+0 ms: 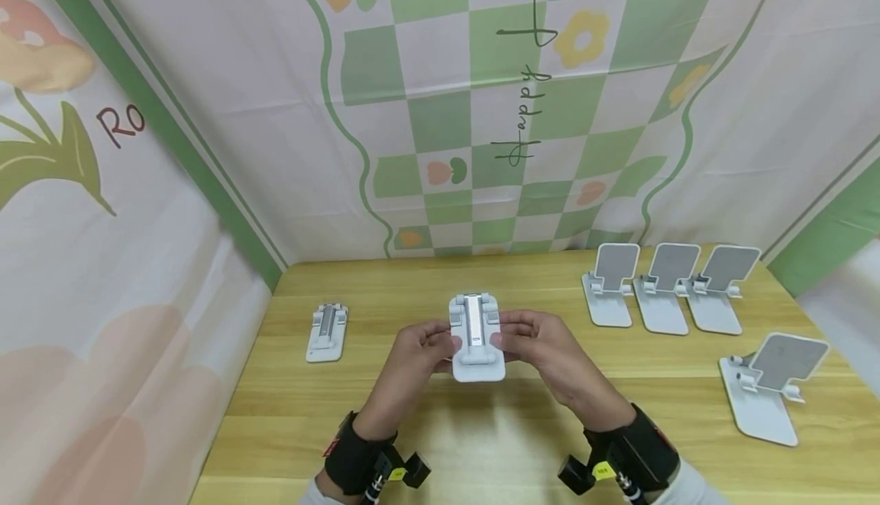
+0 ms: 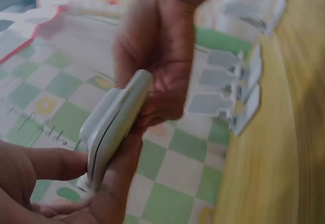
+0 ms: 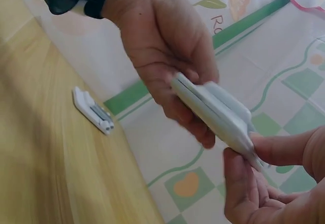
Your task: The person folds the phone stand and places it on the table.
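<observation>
A white folded phone stand point(image 1: 479, 366) is held above the middle of the table, its hinged arm lying flat against the base. My left hand point(image 1: 415, 352) pinches one long side between thumb and fingers. On the opposite side my right hand point(image 1: 546, 344) pinches it the same way. Edge-on in the left wrist view, the folded stand point(image 2: 119, 122) shows its layers pressed close together. The right wrist view also has the stand point(image 3: 216, 115) between both hands; the fingertips behind it are partly hidden.
Another folded phone stand point(image 1: 327, 333) lies on the wooden table point(image 1: 275, 428) at the left. Three unfolded stands point(image 1: 661, 310) are lined up at the back right, and one more unfolded stand point(image 1: 763, 406) is nearer on the right. A patterned cloth point(image 1: 275, 108) hangs behind the table.
</observation>
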`<state>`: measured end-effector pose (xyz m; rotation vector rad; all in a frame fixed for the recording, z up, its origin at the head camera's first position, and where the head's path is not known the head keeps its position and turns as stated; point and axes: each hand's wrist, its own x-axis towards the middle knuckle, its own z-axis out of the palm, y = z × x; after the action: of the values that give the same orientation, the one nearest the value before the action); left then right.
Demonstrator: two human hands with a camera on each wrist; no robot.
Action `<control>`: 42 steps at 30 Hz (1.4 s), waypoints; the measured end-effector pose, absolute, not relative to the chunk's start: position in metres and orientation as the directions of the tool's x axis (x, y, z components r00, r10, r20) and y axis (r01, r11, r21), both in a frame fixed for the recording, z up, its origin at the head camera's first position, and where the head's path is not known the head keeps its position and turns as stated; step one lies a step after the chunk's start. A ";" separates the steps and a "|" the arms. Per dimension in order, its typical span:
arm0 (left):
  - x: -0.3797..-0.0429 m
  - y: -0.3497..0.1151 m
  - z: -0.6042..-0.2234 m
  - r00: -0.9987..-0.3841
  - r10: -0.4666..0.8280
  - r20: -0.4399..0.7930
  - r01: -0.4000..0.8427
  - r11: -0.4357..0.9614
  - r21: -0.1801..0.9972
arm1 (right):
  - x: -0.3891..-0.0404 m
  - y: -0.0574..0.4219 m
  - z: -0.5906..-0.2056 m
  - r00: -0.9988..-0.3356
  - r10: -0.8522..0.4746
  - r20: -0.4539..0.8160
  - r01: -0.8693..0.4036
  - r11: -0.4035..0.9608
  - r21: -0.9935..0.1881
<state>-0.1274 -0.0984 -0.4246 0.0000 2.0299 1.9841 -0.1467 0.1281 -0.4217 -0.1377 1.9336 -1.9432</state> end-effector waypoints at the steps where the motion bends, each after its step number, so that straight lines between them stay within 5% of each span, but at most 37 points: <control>1: -0.127 -0.097 -0.425 -0.959 0.189 -0.211 -0.200 0.074 0.977 | -0.147 0.127 -0.423 -0.922 -0.333 -0.200 0.201 0.031 -0.979; 12: -0.118 -0.079 -0.423 -0.992 0.123 -0.011 0.057 0.539 0.840 | -0.141 0.111 -0.431 -0.935 -0.298 -0.191 0.192 0.025 -0.981; 18: -0.116 -0.071 -0.430 -0.985 0.130 0.110 0.169 0.644 0.746 | -0.139 0.108 -0.436 -0.929 -0.308 -0.207 0.214 0.009 -0.977; 28: -0.120 -0.073 -0.441 -0.989 0.121 0.090 0.150 0.732 0.665 | -0.136 0.105 -0.443 -0.914 -0.349 -0.207 0.201 0.054 -0.978; 32: -0.129 -0.088 -0.448 -0.999 0.052 -0.007 0.032 0.706 0.707 | -0.134 0.124 -0.439 -0.901 -0.385 -0.199 0.142 0.171 -0.975; 36: -0.145 -0.115 -0.457 -0.995 -0.066 -0.077 -0.101 0.707 0.700 | -0.132 0.160 -0.431 -0.946 -0.294 -0.138 0.027 0.351 -0.936; 42: -0.170 -0.160 -0.475 -0.984 -0.175 -0.021 -0.154 0.796 0.585 | -0.133 0.231 -0.425 -0.991 -0.116 0.060 -0.116 0.572 -0.812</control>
<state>-0.1698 -0.1602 -0.4746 -0.2753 3.0093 0.9755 -0.1331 0.2314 -0.4246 -0.2054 2.7850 -1.4389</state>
